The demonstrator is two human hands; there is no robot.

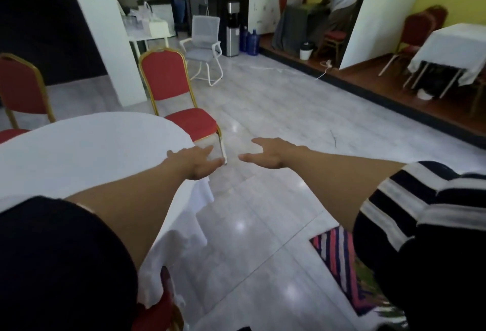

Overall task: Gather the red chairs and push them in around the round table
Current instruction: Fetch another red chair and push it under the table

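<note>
Reaching out over the round table [79, 152] edge, left hand [196, 162] empty, fingers loosely spread, points at the near red chair [173, 99] just beyond, up-left; its seat faces right, not tucked in. Right hand [268, 154] also spread, empty, farther from it. No readable writing.

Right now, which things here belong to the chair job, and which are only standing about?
Belongs: round table; red chair beside it; second red chair; left hand and right hand, both open.

Standing about: grey office chair; water dispenser; striped rug.
</note>
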